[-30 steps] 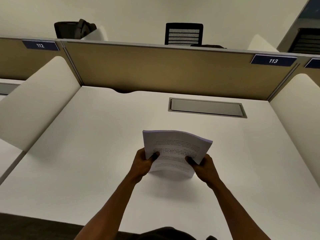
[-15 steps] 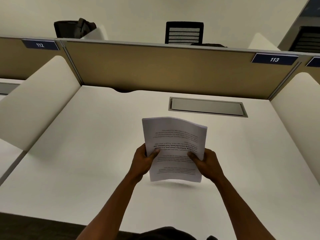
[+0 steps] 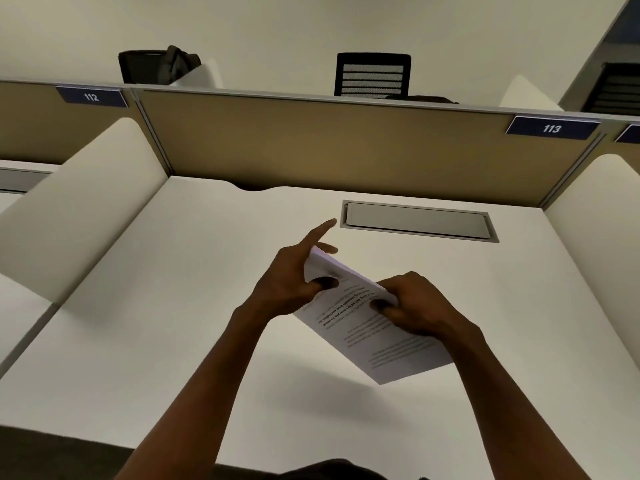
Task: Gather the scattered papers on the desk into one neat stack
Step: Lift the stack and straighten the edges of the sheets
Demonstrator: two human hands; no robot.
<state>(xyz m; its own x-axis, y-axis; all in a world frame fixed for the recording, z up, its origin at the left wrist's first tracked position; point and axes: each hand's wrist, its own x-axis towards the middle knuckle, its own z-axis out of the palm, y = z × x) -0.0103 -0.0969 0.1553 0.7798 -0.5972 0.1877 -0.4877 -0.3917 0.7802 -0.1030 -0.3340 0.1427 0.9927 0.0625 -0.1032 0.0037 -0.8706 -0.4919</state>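
Observation:
A stack of white printed papers (image 3: pixel 377 337) hangs tilted above the white desk (image 3: pixel 173 306), its long side running from upper left to lower right. My left hand (image 3: pixel 294 282) grips the stack's upper left corner, thumb on the printed face and index finger pointing out. At the stack's upper right edge, my right hand (image 3: pixel 415 306) pinches the sheets, thumb on the text. The stack's lower corner floats over the desk and casts a shadow. No loose sheets lie on the desk.
A grey cable hatch (image 3: pixel 419 221) is set into the desk behind the hands. A tan partition (image 3: pixel 329 147) closes the back, with cream side dividers (image 3: pixel 79 199) left and right. Black chairs (image 3: pixel 372 74) stand beyond the partition.
The stack has been lifted off the desk and turned clockwise, from upright in front of me to a diagonal tilt. Both hands rose and shifted right, keeping hold of it.

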